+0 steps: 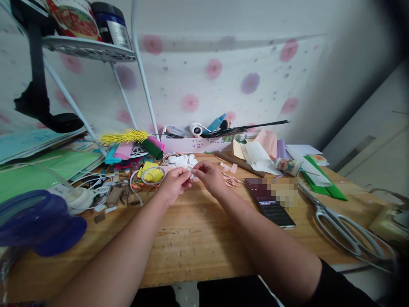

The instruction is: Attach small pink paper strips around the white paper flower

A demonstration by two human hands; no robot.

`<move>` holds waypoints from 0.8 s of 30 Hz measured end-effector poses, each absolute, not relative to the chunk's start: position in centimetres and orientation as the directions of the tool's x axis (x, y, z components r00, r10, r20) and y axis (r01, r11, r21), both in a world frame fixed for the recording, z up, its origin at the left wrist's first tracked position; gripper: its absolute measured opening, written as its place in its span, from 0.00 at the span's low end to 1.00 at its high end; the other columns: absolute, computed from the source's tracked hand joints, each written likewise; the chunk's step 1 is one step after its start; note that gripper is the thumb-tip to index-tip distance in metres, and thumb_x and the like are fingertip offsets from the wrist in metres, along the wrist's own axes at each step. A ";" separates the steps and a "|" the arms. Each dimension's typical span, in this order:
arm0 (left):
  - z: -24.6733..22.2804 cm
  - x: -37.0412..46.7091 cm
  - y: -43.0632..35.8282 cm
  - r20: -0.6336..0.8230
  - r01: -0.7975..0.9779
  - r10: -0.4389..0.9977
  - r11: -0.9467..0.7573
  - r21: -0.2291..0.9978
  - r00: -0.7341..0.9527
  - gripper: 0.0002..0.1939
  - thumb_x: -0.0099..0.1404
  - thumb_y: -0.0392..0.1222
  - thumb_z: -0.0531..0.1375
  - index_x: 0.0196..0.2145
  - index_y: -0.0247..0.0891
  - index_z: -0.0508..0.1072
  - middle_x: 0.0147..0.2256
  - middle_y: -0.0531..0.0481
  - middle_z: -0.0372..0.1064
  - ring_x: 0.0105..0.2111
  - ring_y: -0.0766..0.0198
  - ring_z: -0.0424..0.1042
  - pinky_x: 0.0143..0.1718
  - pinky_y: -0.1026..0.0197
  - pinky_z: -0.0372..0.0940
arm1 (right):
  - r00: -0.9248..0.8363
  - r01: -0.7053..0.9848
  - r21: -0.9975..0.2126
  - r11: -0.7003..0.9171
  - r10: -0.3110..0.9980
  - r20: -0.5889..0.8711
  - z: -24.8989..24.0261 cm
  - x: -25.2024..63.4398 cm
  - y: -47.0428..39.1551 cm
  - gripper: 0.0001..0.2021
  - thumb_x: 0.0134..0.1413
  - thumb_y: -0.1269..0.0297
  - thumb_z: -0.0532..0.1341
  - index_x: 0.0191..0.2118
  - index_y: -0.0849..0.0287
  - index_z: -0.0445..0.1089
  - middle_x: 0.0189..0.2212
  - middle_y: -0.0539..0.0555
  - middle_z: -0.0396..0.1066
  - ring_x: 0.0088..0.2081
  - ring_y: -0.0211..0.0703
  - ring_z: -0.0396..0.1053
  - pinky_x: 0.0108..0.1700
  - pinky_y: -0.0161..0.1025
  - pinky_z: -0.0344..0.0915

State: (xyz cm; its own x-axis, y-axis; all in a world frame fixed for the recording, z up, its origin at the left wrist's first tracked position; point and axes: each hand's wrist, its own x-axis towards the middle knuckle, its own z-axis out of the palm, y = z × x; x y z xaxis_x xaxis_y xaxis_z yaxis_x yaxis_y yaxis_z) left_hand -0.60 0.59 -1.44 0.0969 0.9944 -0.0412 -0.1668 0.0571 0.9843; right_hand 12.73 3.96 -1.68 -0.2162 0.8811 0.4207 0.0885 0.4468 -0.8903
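Observation:
Over the middle of the table, my left hand [175, 184] and my right hand [209, 175] meet at the fingertips. Each is closed in a pinch. Something small and pale seems to sit between the fingertips, too small to name. Just behind them lies a heap of white crumpled, petal-like pieces [183, 161], which look like paper. To the left of my left hand are yellow pieces [148, 172] and a roll of tape [154, 175] standing over them. Right of my right hand lie thin pinkish twisted strips [231, 181].
A phone [270, 202] and large scissors [335, 228] lie at right. Paper rolls [255, 154] and a white box [198, 144] stand at the back. Cables [99, 183], a purple object [41, 221] and a white rack [89, 50] holding containers are left.

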 end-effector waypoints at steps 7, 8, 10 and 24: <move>-1.9 -0.8 0.8 0.072 -0.222 0.992 -0.048 0.974 0.103 0.10 0.52 0.44 0.58 0.23 0.35 0.62 0.18 0.55 0.60 0.18 0.74 0.59 0.20 0.70 0.55 | -0.369 -0.026 -0.945 0.325 0.876 0.311 -1.1 12.6 3.0 0.11 0.41 0.59 0.59 0.30 0.62 0.68 0.24 0.49 0.67 0.27 0.34 0.64 0.32 0.34 0.60; -1.9 -0.9 0.8 0.084 -0.222 0.991 -0.060 0.973 0.103 0.10 0.52 0.44 0.58 0.23 0.35 0.62 0.18 0.56 0.60 0.18 0.75 0.59 0.21 0.70 0.56 | -0.376 -0.053 -0.954 0.297 0.879 0.294 -1.1 12.6 2.9 0.11 0.39 0.59 0.60 0.30 0.62 0.68 0.24 0.49 0.68 0.27 0.34 0.64 0.32 0.34 0.60; -2.0 -0.9 0.9 0.090 -0.211 0.990 -0.065 0.975 0.113 0.10 0.53 0.44 0.57 0.23 0.35 0.62 0.19 0.55 0.61 0.18 0.75 0.59 0.20 0.70 0.55 | -0.374 -0.099 -0.966 0.238 0.891 0.258 -1.0 12.5 2.9 0.11 0.37 0.61 0.62 0.29 0.62 0.67 0.22 0.49 0.67 0.26 0.34 0.64 0.31 0.34 0.60; -2.1 -1.1 0.8 0.103 0.350 0.970 -0.177 0.920 0.220 0.10 0.49 0.46 0.58 0.21 0.34 0.67 0.18 0.55 0.61 0.17 0.72 0.57 0.18 0.69 0.50 | -0.252 -0.133 -0.979 0.151 0.951 0.181 -1.7 13.7 4.6 0.07 0.39 0.64 0.59 0.22 0.62 0.61 0.15 0.45 0.58 0.17 0.28 0.53 0.21 0.30 0.51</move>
State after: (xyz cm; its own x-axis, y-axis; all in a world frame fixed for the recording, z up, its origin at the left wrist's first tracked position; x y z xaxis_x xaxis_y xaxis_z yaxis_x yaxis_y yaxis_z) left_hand -1.06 0.79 -2.08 0.2201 0.9700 0.1034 0.3497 -0.1774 0.9199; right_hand 13.68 4.63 -1.68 -0.2521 0.9506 0.1812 -0.1333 0.1513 -0.9795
